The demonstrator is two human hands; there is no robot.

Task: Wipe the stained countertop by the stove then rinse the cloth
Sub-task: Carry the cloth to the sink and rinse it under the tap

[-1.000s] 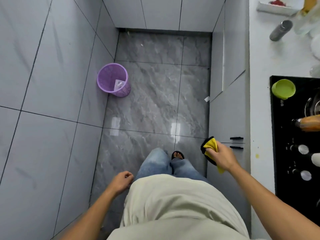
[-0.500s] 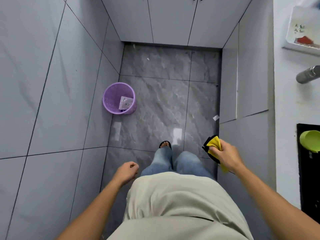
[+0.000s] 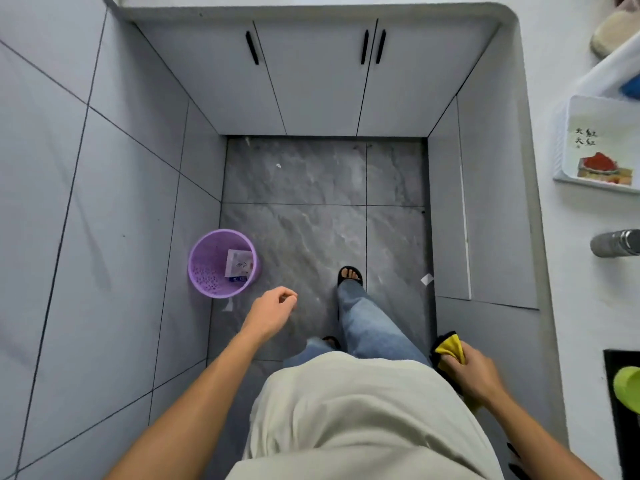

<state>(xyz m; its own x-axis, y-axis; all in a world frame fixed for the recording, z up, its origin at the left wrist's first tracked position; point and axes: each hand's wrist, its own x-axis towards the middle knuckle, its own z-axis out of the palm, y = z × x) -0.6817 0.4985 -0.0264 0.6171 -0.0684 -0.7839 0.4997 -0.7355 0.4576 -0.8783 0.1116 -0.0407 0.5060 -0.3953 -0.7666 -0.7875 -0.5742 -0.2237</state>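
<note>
While standing on floor: person faces grey cabinets
Right hand (image 3: 474, 374): clutching yellow cloth (image 3: 450, 348)
Left hand (image 3: 273, 311): loosely curled, holding nothing
Purple bin (image 3: 214, 271): beside left wall

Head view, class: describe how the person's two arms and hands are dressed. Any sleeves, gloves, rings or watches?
Both forearms are bare, with no sleeve in view. The left hand and right hand wear no gloves. No watch, ring or bracelet shows on either wrist or on the fingers visible.
</note>
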